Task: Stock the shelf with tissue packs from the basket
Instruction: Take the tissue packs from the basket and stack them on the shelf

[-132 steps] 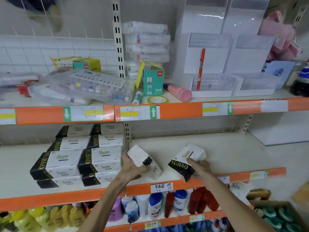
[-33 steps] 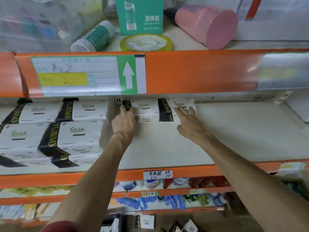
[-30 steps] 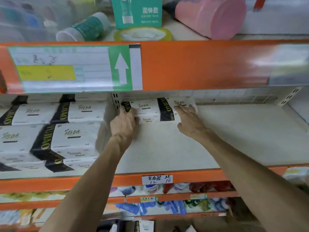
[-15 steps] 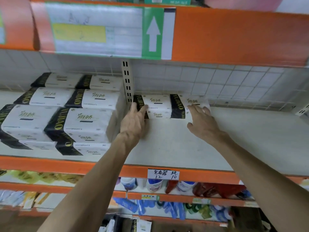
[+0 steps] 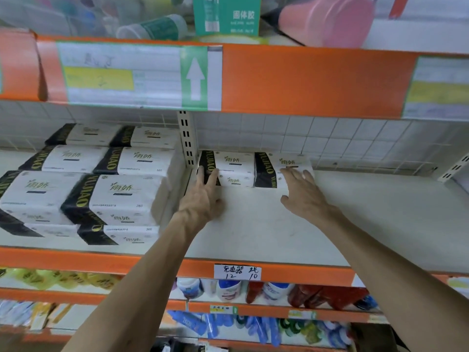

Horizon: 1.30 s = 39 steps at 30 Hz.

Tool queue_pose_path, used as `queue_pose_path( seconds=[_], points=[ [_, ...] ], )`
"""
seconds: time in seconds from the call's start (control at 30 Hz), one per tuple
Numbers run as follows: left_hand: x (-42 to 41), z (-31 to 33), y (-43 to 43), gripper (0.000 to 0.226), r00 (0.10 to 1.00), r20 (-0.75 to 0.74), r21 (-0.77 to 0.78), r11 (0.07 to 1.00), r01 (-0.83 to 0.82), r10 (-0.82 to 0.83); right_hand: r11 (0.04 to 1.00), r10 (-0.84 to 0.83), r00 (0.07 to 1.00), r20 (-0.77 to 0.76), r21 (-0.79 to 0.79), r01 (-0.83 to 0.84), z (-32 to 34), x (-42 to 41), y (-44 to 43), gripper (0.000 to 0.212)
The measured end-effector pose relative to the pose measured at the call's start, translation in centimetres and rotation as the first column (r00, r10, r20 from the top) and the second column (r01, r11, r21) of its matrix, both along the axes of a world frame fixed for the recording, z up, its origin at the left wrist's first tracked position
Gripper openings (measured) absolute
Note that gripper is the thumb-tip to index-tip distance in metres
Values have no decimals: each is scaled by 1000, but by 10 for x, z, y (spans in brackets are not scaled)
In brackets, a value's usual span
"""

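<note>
Head view: we noted the left tissue pack (image 5: 236, 168) and right tissue pack (image 5: 286, 162) end to end along the back edge of the shelf (image 5: 368, 214). Our left hand (image 5: 203, 199) and right hand (image 5: 302, 194), fingers straight and spread, each pressed the pack directly ahead.

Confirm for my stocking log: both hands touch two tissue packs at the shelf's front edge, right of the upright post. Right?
No. The head view shows the left hand and right hand touching the two tissue packs at the back of the shelf, right of the upright post.
</note>
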<state>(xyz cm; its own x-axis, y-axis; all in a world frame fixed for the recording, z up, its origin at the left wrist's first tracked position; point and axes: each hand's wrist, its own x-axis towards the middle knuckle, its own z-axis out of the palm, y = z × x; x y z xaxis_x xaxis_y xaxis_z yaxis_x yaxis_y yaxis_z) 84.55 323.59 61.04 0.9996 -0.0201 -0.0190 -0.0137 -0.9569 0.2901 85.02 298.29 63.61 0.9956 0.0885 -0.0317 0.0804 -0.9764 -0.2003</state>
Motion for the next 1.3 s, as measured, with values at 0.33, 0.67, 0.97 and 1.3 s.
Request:
queue_pose_path(
  seconds=[0.33, 0.67, 0.97, 1.3],
  points=[
    [3, 34, 6, 88, 989, -146, -107, 994, -27, 11, 991, 103, 994, -40, 85, -99, 16, 13, 12, 74],
    [-85, 63, 21, 44, 964, 164, -117, 966, 229, -208, 972, 93, 979, 182, 196, -129, 18, -69, 86, 52],
    [-162, 108, 72, 42, 928, 213, -209, 914, 349, -306, 928, 128, 935, 331, 292, -231, 36, -159, 194, 52],
    [-280, -1, 202, 30, 987, 42, -320, 934, 159, -153, 883, 334, 908, 255, 253, -396, -36, -268, 289, 32]
  ],
)
